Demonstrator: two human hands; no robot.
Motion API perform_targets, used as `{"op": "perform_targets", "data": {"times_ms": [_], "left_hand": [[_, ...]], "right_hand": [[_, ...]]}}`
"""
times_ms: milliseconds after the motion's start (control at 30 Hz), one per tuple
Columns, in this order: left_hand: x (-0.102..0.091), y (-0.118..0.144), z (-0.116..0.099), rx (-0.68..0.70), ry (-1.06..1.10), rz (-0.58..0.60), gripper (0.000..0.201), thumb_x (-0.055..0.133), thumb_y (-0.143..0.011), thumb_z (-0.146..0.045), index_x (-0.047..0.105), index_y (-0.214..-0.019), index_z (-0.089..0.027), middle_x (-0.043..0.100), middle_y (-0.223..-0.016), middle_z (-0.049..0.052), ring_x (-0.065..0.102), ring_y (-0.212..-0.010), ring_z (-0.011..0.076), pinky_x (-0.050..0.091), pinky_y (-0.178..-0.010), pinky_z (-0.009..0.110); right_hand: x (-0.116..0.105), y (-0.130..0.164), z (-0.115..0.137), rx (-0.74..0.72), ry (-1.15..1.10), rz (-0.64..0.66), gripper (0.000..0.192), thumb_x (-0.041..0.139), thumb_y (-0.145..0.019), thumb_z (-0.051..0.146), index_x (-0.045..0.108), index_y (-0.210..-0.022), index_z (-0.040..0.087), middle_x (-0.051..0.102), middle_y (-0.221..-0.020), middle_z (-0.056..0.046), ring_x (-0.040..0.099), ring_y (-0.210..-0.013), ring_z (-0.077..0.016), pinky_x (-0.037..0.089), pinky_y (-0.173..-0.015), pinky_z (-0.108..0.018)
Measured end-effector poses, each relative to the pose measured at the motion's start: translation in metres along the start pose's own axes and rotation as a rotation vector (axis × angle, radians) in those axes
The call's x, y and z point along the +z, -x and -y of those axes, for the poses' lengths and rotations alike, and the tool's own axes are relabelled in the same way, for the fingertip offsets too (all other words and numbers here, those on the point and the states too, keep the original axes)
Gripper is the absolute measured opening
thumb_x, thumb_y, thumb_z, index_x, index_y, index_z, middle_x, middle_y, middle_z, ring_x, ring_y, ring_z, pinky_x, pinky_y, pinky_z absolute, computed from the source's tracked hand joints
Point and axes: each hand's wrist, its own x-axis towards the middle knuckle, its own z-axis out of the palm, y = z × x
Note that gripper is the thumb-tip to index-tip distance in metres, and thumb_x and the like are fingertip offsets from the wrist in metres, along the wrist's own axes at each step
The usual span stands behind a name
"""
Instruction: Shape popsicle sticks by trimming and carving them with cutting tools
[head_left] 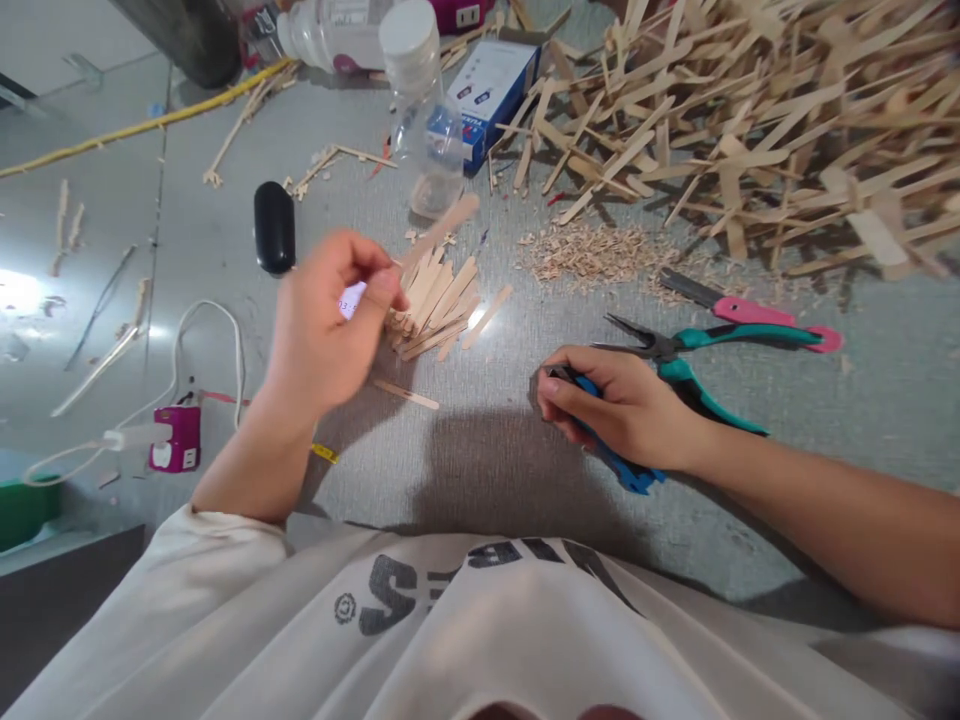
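Pinched between the thumb and fingers of my left hand [337, 315] is a wooden craft stick [442, 232], its rounded end pointing up and right. Under it lies a small pile of craft sticks [442, 300], with a single stick [407, 395] apart from them nearer to me. My right hand [622, 405] is closed around a blue-handled hand tool [626, 470]; its dark head shows by my thumb, but the exact kind is hard to make out. Just beyond that hand rest long-nose pliers [660, 345] with teal handles and a pink-handled cutter [757, 310].
A big heap of craft sticks [750, 120] fills the far right, with a mound of wood chips [592, 252] before it. A clear bottle [424, 130], a blue-white box [491, 95] and a black case [274, 228] stand farther back. A magenta plug adapter [180, 440] with a cable lies left.
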Motion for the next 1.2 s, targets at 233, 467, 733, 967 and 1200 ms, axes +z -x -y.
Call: {"op": "perform_targets", "data": {"times_ms": [233,467,733,967,1200], "left_hand": [[-0.029,-0.038,0.040,-0.133,0.288,0.142,0.052,0.097,-0.076,-0.061,0.062,-0.081,-0.023,0.055,-0.054,-0.005,0.059,-0.056,0.0136,0.051,-0.058,0.033],[-0.028,-0.033,0.035,-0.199,0.254,0.202,0.057,0.095,-0.075,-0.068,0.061,-0.082,-0.023,0.054,-0.054,-0.006,0.054,-0.055,0.0106,0.051,-0.060,0.033],[-0.031,-0.036,0.039,-0.225,0.237,0.250,0.058,0.095,-0.076,-0.067,0.058,-0.082,-0.023,0.055,-0.055,-0.006,0.054,-0.055,0.0095,0.050,-0.059,0.031],[-0.032,-0.038,0.040,-0.222,0.239,0.256,0.055,0.094,-0.079,-0.065,0.059,-0.083,-0.023,0.058,-0.057,-0.005,0.059,-0.056,0.0110,0.052,-0.059,0.032],[-0.033,-0.039,0.038,-0.231,0.204,0.198,0.067,0.097,-0.066,-0.077,0.058,-0.080,-0.024,0.053,-0.056,-0.006,0.057,-0.055,0.0116,0.059,-0.063,0.039]], "right_hand": [[0.001,0.000,0.004,0.007,-0.024,-0.010,0.037,0.067,-0.103,0.048,0.062,-0.081,0.020,0.058,-0.061,0.000,0.055,-0.048,-0.0107,0.043,-0.046,-0.022],[0.001,-0.001,0.006,0.005,-0.045,-0.007,0.042,0.073,-0.100,0.054,0.062,-0.079,0.020,0.058,-0.060,0.000,0.054,-0.047,-0.0105,0.042,-0.044,-0.023],[0.001,0.000,0.005,0.007,-0.052,-0.007,0.043,0.073,-0.101,0.055,0.062,-0.078,0.020,0.058,-0.059,0.001,0.053,-0.047,-0.0102,0.042,-0.044,-0.023],[-0.002,0.001,0.001,0.002,-0.031,-0.003,0.041,0.069,-0.103,0.052,0.062,-0.079,0.020,0.058,-0.058,0.000,0.053,-0.047,-0.0105,0.042,-0.045,-0.023],[-0.001,0.000,0.002,0.009,-0.049,-0.001,0.041,0.072,-0.102,0.052,0.062,-0.078,0.020,0.058,-0.058,0.000,0.054,-0.047,-0.0106,0.043,-0.044,-0.023]]}}
